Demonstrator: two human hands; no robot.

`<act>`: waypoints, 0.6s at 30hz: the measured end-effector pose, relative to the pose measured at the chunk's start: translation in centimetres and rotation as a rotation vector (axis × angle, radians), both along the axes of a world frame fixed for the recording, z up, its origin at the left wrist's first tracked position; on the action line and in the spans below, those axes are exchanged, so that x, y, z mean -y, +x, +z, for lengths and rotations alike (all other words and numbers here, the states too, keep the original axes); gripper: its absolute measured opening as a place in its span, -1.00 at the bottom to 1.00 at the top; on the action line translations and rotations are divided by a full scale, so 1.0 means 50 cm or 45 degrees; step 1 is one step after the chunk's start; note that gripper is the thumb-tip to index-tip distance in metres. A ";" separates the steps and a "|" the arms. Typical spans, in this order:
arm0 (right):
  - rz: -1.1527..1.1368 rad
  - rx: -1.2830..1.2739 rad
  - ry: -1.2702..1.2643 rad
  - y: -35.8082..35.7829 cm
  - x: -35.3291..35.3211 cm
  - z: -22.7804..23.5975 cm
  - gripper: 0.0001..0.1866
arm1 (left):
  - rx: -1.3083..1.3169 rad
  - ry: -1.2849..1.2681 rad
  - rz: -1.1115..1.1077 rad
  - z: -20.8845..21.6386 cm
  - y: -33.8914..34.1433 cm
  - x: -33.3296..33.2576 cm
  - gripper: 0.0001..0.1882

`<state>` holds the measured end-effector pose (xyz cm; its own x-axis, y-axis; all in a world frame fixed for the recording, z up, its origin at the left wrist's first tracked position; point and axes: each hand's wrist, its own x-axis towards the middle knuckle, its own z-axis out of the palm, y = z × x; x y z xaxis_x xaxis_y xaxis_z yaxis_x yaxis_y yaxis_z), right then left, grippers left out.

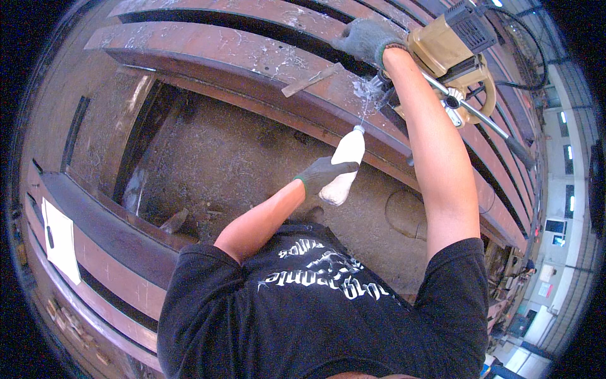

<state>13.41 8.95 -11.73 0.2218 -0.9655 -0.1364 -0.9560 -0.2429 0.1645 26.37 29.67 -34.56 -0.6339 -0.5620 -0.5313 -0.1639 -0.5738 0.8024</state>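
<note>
One bottle [349, 151], clamped in our left hand [320, 172], points toward one o'clock, likely wetting the drill [442, 47]. Right hand [369, 41]: we can't tell.

In front of me: long reddish-brown steel beams [214, 54], side by side w/ dark gaps btwn. On the nearest of that grp: a flat, straight-edged brownish metal strip [312, 79], set crosswise, plus scattered thin, pale metal shavings [290, 60]. Tan-and-grey power drill [445, 47] stands over on the R end. Brown, dirty concrete-like floor [252, 139] shows below. To my L, another reddish-brown beam [120, 278]; nr its far end, a white paper sheet [61, 243] w/ a slim black pen-like item [50, 237] on top.
</note>
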 end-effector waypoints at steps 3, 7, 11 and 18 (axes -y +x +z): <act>-0.020 0.010 -0.066 0.000 -0.003 -0.004 -0.45 | -0.015 0.029 -0.029 -0.013 0.001 0.002 -0.28; 0.004 -0.031 -0.063 0.008 -0.008 -0.001 -0.45 | -0.095 0.069 0.005 -0.022 0.005 0.000 -0.33; -0.004 -0.051 -0.047 0.012 -0.021 0.015 -0.45 | -0.167 0.137 0.015 0.004 0.018 0.000 -0.36; -0.072 0.002 -0.066 0.013 -0.018 0.004 -0.44 | -0.127 0.084 0.014 -0.007 0.021 0.003 -0.37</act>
